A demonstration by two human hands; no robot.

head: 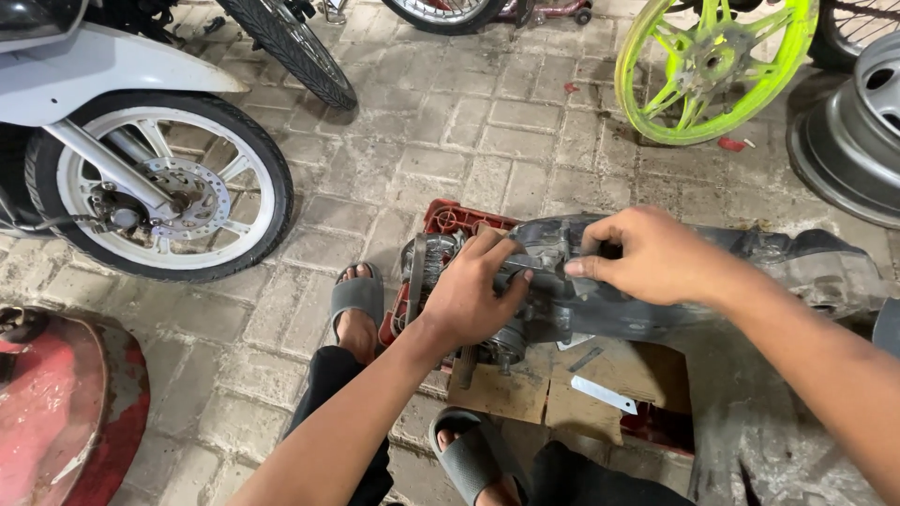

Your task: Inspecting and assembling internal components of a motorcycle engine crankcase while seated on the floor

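A dirty grey engine casing (656, 281) lies across a red plastic crate (450, 220) on the paved ground. My left hand (473, 290) grips the casing's left end, fingers curled over its metal parts. My right hand (647, 258) presses on the top of the casing, thumb and fingers pinching a small part there that I cannot make out. Under the casing lie pieces of brown cardboard (525, 389) and a flat metal strip (603, 394). My feet in grey sandals (356, 300) rest just in front of the crate.
A white motorcycle's front wheel (159, 192) stands at left. A neon-green rim (717, 66) and a grey steel rim (853, 131) lie at upper right. A red rusty metal panel (66, 412) sits at lower left. Another tyre (291, 47) leans at the top.
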